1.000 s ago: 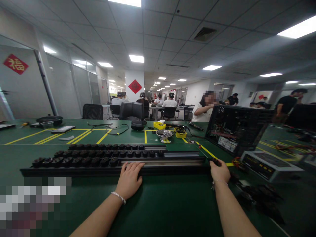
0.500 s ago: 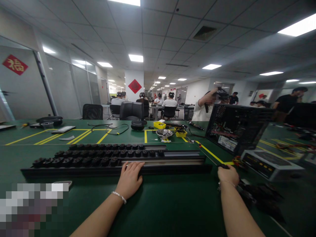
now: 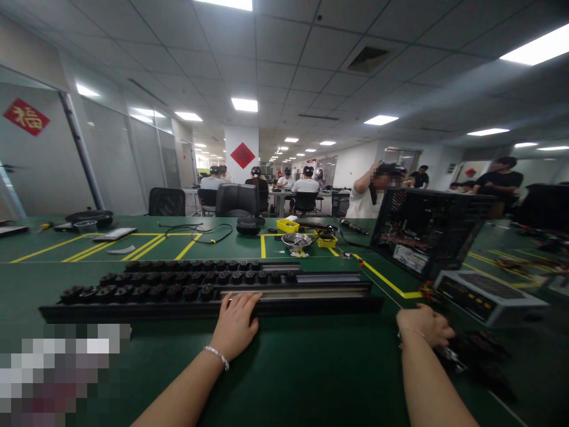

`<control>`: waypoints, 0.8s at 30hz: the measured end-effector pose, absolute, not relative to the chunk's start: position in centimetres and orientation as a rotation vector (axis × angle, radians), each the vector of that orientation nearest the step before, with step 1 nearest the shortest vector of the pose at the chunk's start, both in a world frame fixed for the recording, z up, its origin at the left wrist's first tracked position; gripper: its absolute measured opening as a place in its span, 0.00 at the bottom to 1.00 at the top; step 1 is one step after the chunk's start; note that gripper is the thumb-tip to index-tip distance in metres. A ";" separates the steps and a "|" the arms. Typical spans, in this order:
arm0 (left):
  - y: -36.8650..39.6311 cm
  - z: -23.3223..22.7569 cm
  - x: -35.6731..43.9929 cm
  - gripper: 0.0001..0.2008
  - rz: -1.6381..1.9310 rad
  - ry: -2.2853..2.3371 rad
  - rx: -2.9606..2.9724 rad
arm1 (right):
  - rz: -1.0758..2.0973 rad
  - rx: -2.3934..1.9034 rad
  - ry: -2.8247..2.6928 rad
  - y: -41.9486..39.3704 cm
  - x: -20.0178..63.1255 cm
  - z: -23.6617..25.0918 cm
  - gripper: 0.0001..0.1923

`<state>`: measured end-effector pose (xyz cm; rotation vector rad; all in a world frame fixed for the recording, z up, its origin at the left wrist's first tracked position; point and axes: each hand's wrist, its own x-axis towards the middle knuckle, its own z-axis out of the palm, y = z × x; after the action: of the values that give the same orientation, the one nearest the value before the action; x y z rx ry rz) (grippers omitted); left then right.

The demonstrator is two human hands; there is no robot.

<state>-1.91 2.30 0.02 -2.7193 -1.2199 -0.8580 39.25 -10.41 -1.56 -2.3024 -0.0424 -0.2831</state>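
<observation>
Several long black rails (image 3: 306, 303) lie side by side, with dark round-topped parts (image 3: 155, 292) in rows along their left and middle lengths. My left hand (image 3: 237, 317) rests on the front rail, its fingers stretched over the edge just right of the last part. At the right, my right hand (image 3: 422, 325) is closed, fingers curled down by a loose pile of black parts (image 3: 480, 359). What it grips, if anything, is hidden behind the hand.
Beyond my right hand sit a metal power supply box (image 3: 489, 296) and an open black computer case (image 3: 431, 231). A metal bowl (image 3: 296, 239) and yellow trays (image 3: 287, 225) stand farther back. Across the table a person (image 3: 362, 198) raises their arms.
My right hand has moved right and slightly down to the black pile; the small dark item at its fingers no longer shows. My left hand stays on the rail, which has barely shifted in view.
</observation>
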 end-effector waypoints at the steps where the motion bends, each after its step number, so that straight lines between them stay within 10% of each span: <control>1: 2.3 0.0 -1.9 0.25 -0.858 -1.220 -2.724 | -0.317 -2.302 -0.050 -10.4 38.9 -1.4 0.24; 8: 2.3 0.1 -1.7 0.20 -0.881 -1.243 -2.730 | -0.730 -2.153 -0.584 -8.6 34.1 0.9 0.23; 24: 5.2 0.0 -4.6 0.24 -0.952 -1.778 -2.100 | -0.342 -2.264 -1.462 -4.2 25.1 0.4 0.24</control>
<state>-4.61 5.24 -0.02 -2.0997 -1.7784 -0.9523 25.10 -4.24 0.43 -2.2638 -1.4623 -0.3422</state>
